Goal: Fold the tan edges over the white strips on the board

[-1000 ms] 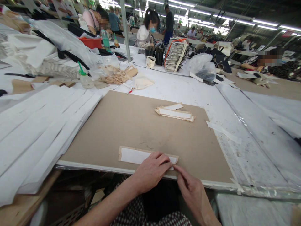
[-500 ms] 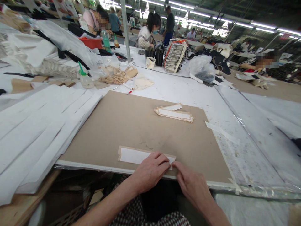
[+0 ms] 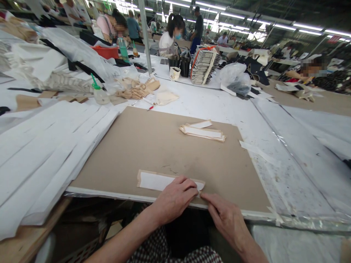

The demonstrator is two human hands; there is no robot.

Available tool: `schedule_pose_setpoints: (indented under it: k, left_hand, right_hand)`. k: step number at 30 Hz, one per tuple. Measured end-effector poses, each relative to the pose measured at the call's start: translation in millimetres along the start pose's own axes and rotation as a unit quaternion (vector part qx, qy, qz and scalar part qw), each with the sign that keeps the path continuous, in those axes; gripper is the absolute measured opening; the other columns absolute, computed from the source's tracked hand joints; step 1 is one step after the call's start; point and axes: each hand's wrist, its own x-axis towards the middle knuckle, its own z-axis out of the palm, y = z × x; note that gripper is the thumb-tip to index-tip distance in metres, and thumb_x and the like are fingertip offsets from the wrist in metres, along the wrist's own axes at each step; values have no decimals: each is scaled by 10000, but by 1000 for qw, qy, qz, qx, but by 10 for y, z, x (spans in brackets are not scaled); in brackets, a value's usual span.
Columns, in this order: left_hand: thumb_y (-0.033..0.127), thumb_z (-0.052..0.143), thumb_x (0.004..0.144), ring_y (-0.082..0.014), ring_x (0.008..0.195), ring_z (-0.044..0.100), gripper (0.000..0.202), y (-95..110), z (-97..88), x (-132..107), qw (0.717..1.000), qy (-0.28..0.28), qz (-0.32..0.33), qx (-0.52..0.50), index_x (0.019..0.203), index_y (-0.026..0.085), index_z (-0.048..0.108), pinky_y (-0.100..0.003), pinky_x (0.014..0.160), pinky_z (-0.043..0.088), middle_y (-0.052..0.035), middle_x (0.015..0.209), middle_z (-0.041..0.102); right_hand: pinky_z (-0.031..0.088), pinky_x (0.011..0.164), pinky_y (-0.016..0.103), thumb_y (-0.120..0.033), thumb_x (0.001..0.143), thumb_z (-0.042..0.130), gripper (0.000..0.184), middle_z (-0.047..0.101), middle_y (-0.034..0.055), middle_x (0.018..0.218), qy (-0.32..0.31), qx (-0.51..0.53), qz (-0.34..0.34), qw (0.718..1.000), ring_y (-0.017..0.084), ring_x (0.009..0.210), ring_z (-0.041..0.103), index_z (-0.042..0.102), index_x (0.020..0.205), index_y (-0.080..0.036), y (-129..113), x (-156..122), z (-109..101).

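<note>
One white strip with tan edging point(image 3: 156, 181) is lying along the front edge of a brown cardboard sheet point(image 3: 153, 146). The left hand point(image 3: 174, 201) is pressing down across the strip's right end, not clenching it. The right hand point(image 3: 226, 219) is touching the strip's lower right corner, though I cannot tell whether it is pinching. A small stack of similar strips point(image 3: 203, 132) is sitting farther up the sheet, while long white panels point(image 3: 46, 157) are lying off its left side.
</note>
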Motion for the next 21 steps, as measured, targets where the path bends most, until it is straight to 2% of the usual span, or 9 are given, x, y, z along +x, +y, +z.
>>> schedule_pose_setpoints:
  k: [2,4,9,12,16,21]
  left_hand:
    - [167,432,988,-199,997,525,194,5,-8,2,1000,-3,0,2,1073,180,605,-347,909,446,-67,1048,606]
    - [158,451,976,-202,1004,525,182,13,-29,10,1000,-14,-1,7,1072,185,603,-348,905,442,-66,1064,610]
    - [146,523,936,-206,984,518,152,30,-55,68,998,-50,-13,39,1067,190,586,-354,879,442,-48,1071,609]
    - [154,504,948,-205,965,512,184,22,-14,112,998,-32,-31,39,1116,186,571,-337,854,461,-50,1055,591]
    - [136,465,957,-206,958,513,263,0,41,149,999,-9,-35,31,1198,202,547,-338,846,477,-60,1055,569]
    - [148,478,953,-221,949,503,277,-21,65,150,999,-15,-28,38,1220,196,534,-352,836,480,-66,1068,563]
  right_hand:
    - [507,573,217,-175,908,423,402,690,21,793,1,-50,-33,998,146,630,657,629,1237,-278,12,-2,6]
    - [494,566,214,-178,912,423,379,672,17,769,6,-49,-34,998,145,627,651,637,1210,-270,7,3,-1]
    - [524,730,238,-202,968,390,277,681,29,861,64,109,49,991,149,793,667,662,1004,-238,-40,47,-29]
    - [533,758,253,-231,970,412,250,658,55,929,116,124,50,984,159,832,655,644,1061,-225,-36,68,12]
    - [527,856,307,-225,956,448,290,632,86,1064,172,55,37,983,193,970,631,622,1188,-234,18,82,116]
    - [527,871,337,-190,960,431,319,620,90,1071,172,14,18,985,201,994,617,617,1215,-242,105,110,183]
